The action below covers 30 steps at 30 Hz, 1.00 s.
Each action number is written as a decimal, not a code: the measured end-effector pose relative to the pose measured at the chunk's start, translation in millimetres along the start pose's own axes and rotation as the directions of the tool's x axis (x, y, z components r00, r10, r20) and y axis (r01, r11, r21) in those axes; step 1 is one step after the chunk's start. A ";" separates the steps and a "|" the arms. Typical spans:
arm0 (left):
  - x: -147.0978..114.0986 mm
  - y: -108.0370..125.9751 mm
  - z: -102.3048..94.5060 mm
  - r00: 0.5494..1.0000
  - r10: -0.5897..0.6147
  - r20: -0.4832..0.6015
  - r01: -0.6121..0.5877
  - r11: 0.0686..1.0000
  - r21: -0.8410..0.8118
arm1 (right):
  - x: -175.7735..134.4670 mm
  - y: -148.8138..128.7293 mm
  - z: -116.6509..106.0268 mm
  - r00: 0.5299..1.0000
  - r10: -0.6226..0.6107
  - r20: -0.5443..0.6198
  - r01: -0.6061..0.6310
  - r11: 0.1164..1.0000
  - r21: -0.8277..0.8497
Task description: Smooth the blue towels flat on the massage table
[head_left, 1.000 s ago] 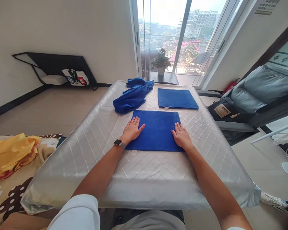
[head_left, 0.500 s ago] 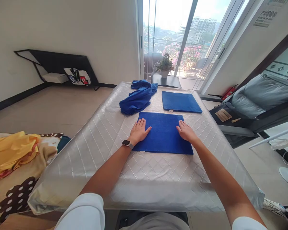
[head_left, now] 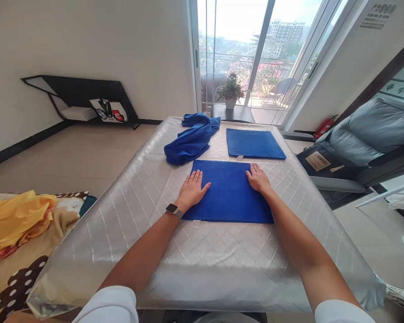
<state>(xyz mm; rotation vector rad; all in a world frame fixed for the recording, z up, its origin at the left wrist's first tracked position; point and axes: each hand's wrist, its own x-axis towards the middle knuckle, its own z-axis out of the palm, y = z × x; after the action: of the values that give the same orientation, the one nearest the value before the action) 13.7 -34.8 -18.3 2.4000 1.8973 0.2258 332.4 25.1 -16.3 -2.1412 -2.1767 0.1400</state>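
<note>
Lying flat on a silver-covered table (head_left: 222,255), a smooth blue towel (head_left: 227,197) sits just on the near side of a crumpled blue towel (head_left: 190,141) and extends off to its right. It is a deep, even royal blue with a soft, matte surface, squared into a tidy rectangle with straight edges. A small white tag (head_left: 195,223) sticks out from its near edge, toward the left corner. The left hand (head_left: 191,190) lies palm down across its left edge, near the crumpled towel; the grip is apart, thumb spread from the fingers. The right hand (head_left: 258,178), farther from the crumpled towel, lies on the right edge near the far corner, its grip also apart. A smartwatch (head_left: 172,208) circles the left wrist. Right of the crumpled towel is a second rectangular towel (head_left: 255,142), flat and blue. Beyond the crumpled towel, rightward, a potted plant (head_left: 231,89) stands on a dark chair (head_left: 234,115).
</note>
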 end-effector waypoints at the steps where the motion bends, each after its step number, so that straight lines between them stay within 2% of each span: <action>1: 0.0 -0.6 0.1 1.000 0.000 -0.001 0.000 1.000 0.006 | -0.5 -0.6 -0.5 1.000 0.002 -0.003 -0.002 1.000 0.007; 7: -2.1 -5.0 -6.4 1.000 0.001 0.019 -0.003 0.998 0.066 | -2.6 -4.4 -4.9 1.000 0.014 -0.006 -0.014 0.999 0.051; 10: -3.4 6.9 -10.0 1.000 0.019 -0.012 -0.018 0.996 0.088 | -3.3 -5.2 -4.8 1.000 0.016 -0.010 -0.015 0.997 0.072; 12: -1.6 27.4 -10.4 0.995 0.098 -0.036 -0.095 0.993 0.064 | -3.4 -5.8 -4.5 1.000 0.015 -0.013 -0.014 0.997 0.080; 14: 5.5 57.3 -9.2 0.973 0.226 -0.046 -0.225 0.974 0.022 | -3.4 -6.2 -4.4 1.000 0.014 -0.019 -0.012 0.997 0.081; 16: 20.2 91.9 -6.7 0.933 0.355 -0.056 -0.356 0.934 -0.023 | -3.9 -6.1 -4.7 1.000 0.014 -0.025 -0.012 0.997 0.073; 18: 41.9 125.0 -2.7 0.902 0.425 -0.081 -0.430 0.901 -0.060 | -4.9 -5.1 -5.2 1.000 0.005 -0.028 -0.003 0.998 0.056; 20: 65.6 151.6 3.4 0.899 0.427 -0.093 -0.435 0.895 -0.096 | -6.4 -3.5 -5.7 1.000 -0.018 -0.024 0.018 0.999 0.034; 23: 91.0 174.4 15.7 0.938 0.338 -0.073 -0.345 0.925 -0.157 | -8.5 -1.5 -5.9 0.999 -0.037 -0.030 0.038 0.999 0.016; 25: 97.3 177.3 23.4 0.956 0.284 -0.071 -0.292 0.939 -0.184 | -9.0 -1.4 -5.9 0.999 -0.030 -0.035 0.030 0.999 0.015; 27: 98.1 169.8 28.1 0.961 0.268 -0.062 -0.275 0.942 -0.191 | -8.7 -2.7 -5.9 0.999 -0.022 -0.030 0.023 1.000 0.019; 30: 97.6 136.8 27.1 0.973 0.227 -0.033 -0.230 0.959 -0.168 | -7.4 -5.3 -6.4 1.000 -0.006 -0.025 0.007 0.999 0.037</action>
<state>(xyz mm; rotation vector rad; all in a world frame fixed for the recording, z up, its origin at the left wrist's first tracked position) 171.5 29.1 -17.9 2.5002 1.5310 0.4014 328.0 17.7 -9.3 -2.1048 -2.1497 0.1518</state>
